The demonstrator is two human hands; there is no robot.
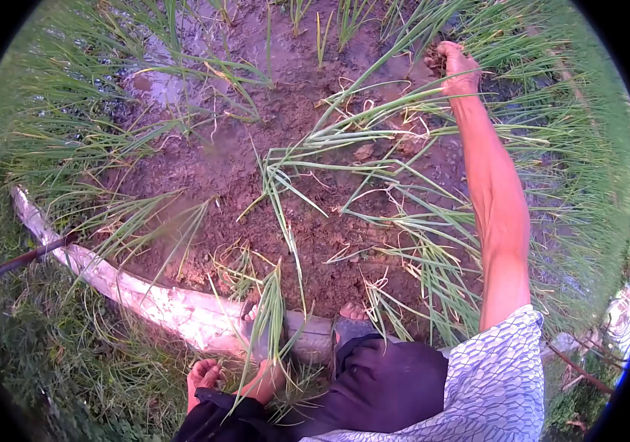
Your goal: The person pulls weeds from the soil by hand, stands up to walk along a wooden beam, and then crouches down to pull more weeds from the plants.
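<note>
My right hand [460, 70] reaches far out to the upper right, down at the wet mud. Its fingers are curled round the muddy base of green onion plants [416, 33], and the roots are partly hidden. My left hand [204, 376] is low by my bent leg, fingers curled together; what they hold, if anything, is too small to name. A bunch of pulled green onions [273, 306] lies close to it, over my foot and shin. More loose green onions [315, 151] are spread on the soil between my hands, with pale roots showing.
Green onions stand thickly to the left [72, 110] and right [580, 147]. A pale curved border [160, 306] edges the muddy bed [204, 177], near my feet [352, 313]. Grass [86, 353] grows outside it, and a dark rod [16, 264] juts in from the left.
</note>
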